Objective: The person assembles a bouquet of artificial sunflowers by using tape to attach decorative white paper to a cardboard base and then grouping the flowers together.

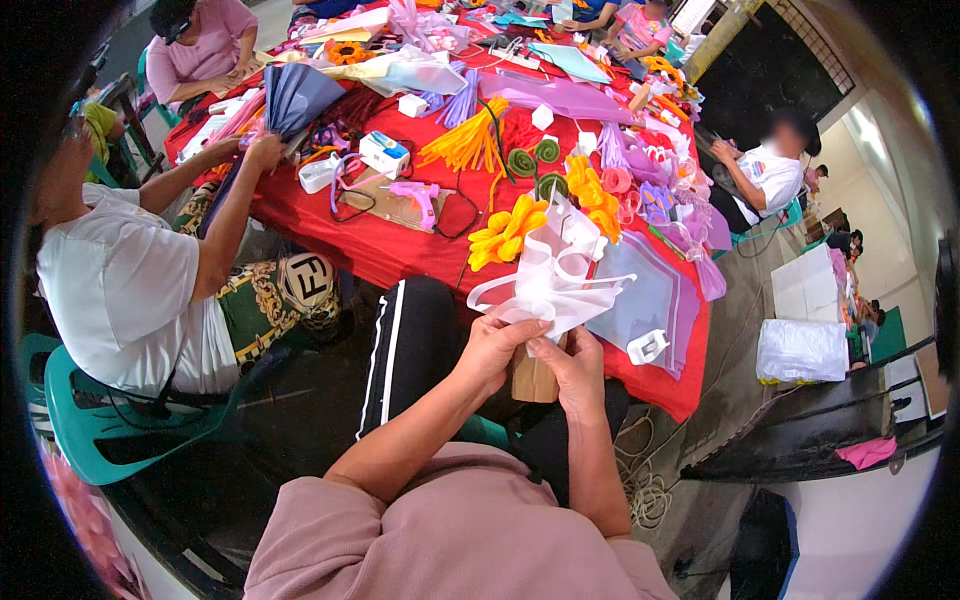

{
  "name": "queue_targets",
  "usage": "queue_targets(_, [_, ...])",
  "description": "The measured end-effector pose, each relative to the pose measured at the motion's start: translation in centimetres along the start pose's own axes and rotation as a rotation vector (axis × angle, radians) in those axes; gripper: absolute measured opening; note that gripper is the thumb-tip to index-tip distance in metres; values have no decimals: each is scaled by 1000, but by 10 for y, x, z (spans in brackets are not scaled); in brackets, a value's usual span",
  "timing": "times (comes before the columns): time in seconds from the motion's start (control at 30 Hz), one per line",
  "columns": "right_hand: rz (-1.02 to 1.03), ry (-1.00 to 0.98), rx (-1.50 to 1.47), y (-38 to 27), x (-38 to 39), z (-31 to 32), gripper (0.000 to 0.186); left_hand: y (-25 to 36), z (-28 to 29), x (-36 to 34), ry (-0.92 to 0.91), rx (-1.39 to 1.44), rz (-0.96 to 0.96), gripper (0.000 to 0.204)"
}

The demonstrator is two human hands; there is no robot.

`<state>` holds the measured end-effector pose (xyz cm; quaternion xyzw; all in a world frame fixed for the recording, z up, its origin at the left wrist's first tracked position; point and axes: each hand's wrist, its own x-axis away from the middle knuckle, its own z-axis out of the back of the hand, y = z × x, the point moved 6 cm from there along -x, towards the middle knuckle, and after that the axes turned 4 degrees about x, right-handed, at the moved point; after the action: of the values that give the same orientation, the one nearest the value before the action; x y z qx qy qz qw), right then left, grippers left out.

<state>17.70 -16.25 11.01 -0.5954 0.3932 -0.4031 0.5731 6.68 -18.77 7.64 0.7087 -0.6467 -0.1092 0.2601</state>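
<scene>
My left hand (496,348) and my right hand (572,370) meet near the table's front edge, fingers closed on the gathered middle of a white ribbon bow (552,285). A brown cardboard piece (535,385) shows between and below my hands. Just beyond the bow are yellow fabric flowers (492,240) and green rolled rosettes (522,163). A translucent lilac and blue sheet (640,300) lies to the right, with a small white clip-like object (648,348) on it.
The red-covered table (340,240) holds a pink glue gun (410,200), craft strips and wraps. A person in white (130,280) at the left holds blue wrapping. Others sit around, including one at right (770,180). A green chair (100,420) stands left; cables (645,490) lie on the floor.
</scene>
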Motion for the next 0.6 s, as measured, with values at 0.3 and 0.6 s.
queue_targets(0.3, [-11,65,-64,14,-2,-2,33,-7,12,-6,51,-23,40,23])
queue_targets(0.6, [-56,55,-30,17,-2,-2,36,-9,17,-11,83,-59,53,19])
